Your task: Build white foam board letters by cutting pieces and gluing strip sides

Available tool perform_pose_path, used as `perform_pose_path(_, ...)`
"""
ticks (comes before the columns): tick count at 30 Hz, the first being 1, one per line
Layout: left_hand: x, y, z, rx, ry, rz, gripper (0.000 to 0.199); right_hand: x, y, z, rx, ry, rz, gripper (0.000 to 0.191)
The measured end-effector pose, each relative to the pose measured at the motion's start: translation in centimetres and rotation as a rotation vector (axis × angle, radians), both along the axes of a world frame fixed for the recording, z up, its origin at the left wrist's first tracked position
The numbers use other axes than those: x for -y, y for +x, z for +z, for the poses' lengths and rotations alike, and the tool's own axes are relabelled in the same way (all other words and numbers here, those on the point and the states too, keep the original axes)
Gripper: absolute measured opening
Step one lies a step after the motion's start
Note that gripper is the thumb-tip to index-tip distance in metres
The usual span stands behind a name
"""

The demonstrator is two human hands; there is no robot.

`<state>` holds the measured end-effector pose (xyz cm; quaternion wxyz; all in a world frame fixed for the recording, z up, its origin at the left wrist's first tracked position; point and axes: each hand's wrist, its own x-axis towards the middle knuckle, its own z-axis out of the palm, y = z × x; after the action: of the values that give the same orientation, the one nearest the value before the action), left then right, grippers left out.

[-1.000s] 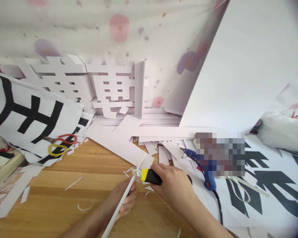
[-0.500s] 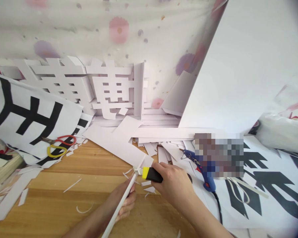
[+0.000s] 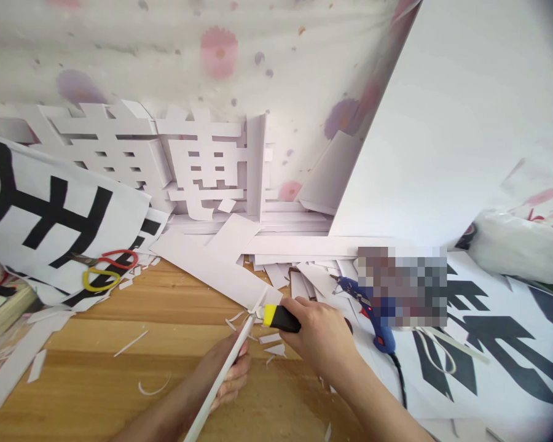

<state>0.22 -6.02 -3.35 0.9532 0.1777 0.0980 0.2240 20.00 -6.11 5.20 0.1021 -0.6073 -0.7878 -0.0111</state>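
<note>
My left hand point(image 3: 230, 371) is closed around a long, thin white board piece point(image 3: 219, 383), seen nearly edge-on and slanting up from the bottom edge. My right hand point(image 3: 316, 328) grips a black and yellow utility knife point(image 3: 281, 318) by its handle. The knife's metal end touches the upper part of the white piece, just above my left hand. Beyond both hands lies a flat white cut board shape point(image 3: 203, 264). Small white scraps point(image 3: 275, 348) sit between the hands on the wooden table point(image 3: 166, 307).
Scissors with red and yellow handles point(image 3: 102, 277) lie on printed paper point(image 3: 46, 215) at the left. White cut-out characters point(image 3: 207, 162) lean at the back. A blue glue gun point(image 3: 383, 337) with a black cord stands right of my right hand. A large white board point(image 3: 442, 123) rises behind.
The whole view has shifted slightly, so most things appear a little further left. Both hands keep their holds, and the knife stays at nearly the same place on the white piece.
</note>
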Motion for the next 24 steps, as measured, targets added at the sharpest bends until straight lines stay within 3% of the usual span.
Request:
perform_pose_path(17, 0.04, 0.03, 0.04, -0.013, -0.068, 0.027, 0.037, -0.29, 0.29, -0.1, 0.004, -0.009, -0.02, 0.012)
perform_pose_path(24, -0.02, 0.0, -0.06, 0.007, -0.016, 0.005, 0.037, -0.48, 0.28, -0.16, -0.001, -0.02, -0.029, 0.012)
